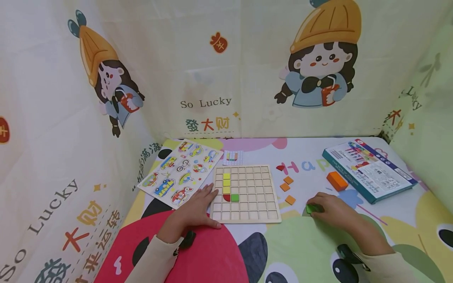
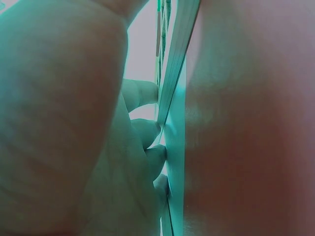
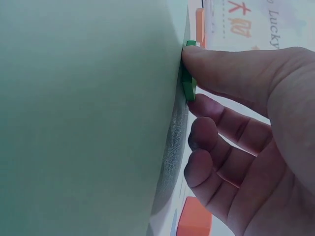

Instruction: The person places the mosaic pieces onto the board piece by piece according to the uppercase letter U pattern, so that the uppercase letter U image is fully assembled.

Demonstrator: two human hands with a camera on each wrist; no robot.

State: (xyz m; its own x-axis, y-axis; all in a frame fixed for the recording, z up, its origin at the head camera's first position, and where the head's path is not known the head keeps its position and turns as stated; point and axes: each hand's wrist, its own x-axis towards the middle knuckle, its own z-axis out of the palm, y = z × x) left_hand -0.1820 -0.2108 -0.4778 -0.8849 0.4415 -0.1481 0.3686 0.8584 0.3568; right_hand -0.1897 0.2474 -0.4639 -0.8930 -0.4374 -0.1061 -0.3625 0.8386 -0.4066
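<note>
A wooden grid board (image 1: pixel 260 202) lies in the middle of the table. A column of yellow tiles (image 1: pixel 226 182) fills its left part, with a red rounded piece (image 1: pixel 227 197) below and a green tile (image 1: pixel 234 197) beside that. My left hand (image 1: pixel 192 208) rests with spread fingers along the board's left edge (image 2: pixel 174 64). Right of the board, my right hand (image 1: pixel 334 210) pinches green tiles (image 3: pixel 188 86) at the table surface, thumb over them and index finger at their end. Its fingers partly hide these tiles; I cannot tell how many there are.
Several small pieces lie right of the board: orange tiles (image 1: pixel 290 200) and a red piece (image 1: pixel 280 168). Farther right are an orange block (image 1: pixel 337 181) and a flat box (image 1: pixel 369 169). A vehicle picture sheet (image 1: pixel 192 179) and small pattern card (image 1: pixel 238 153) lie behind and left.
</note>
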